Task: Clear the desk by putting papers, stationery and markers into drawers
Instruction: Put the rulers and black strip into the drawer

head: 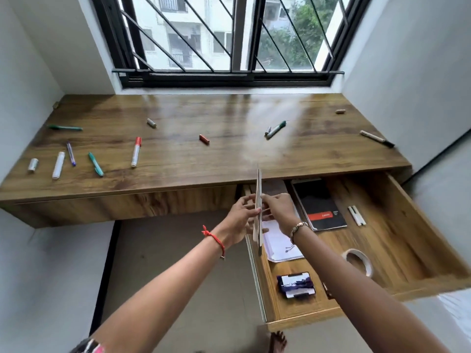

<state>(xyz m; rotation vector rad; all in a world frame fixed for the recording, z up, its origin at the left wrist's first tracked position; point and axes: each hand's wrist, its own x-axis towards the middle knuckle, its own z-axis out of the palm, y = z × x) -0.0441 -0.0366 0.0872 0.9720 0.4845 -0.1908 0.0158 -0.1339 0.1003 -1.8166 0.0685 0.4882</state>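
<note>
A thin stack of papers (259, 189) stands on edge between my hands, above the left rim of the open drawer (420, 253). My left hand (240, 217) holds its left face with curled fingers. My right hand (279, 210) grips it from the right. Several markers and pens lie scattered on the wooden desk (178, 159): a red-capped white marker (136, 152), a green pen (95, 164), a green-tipped marker (276, 129), a beige marker (376, 138) and a loose red cap (204, 139).
The drawer holds white sheets (279, 243), a black booklet (319, 205), a tape roll (358, 261), a small dark box (297, 285) and a white strip (356, 215). Walls close in on both sides. A barred window stands behind the desk.
</note>
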